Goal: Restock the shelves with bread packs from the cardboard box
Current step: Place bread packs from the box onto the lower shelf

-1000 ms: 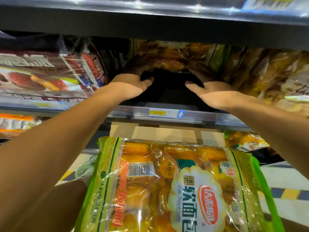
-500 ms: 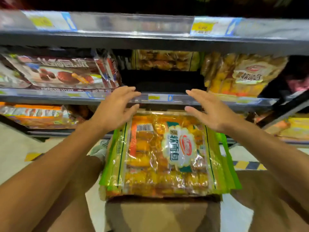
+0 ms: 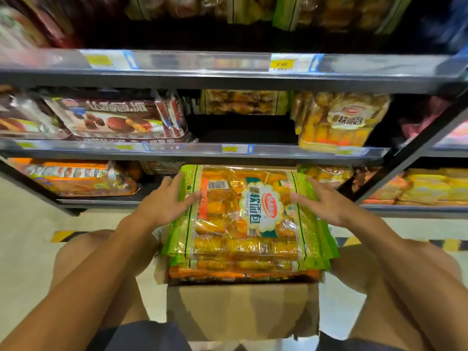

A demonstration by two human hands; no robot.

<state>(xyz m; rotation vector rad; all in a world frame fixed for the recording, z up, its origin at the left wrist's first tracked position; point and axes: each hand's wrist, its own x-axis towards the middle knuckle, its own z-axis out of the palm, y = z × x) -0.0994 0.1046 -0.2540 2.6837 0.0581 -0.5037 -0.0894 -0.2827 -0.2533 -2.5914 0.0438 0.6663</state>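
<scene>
- bread packs (image 3: 243, 216): green-edged clear bags of yellow rolls, stacked flat, top one label up, sticking out of box
- cardboard box (image 3: 243, 310): brown, open, on floor before shelves (image 3: 202, 150)

The person's forearms were bare, with no sleeves, watch or rings on the left hand (image 3: 162, 206) or right hand (image 3: 326, 203); dark shorts (image 3: 141, 335) covered the thighs.
</scene>
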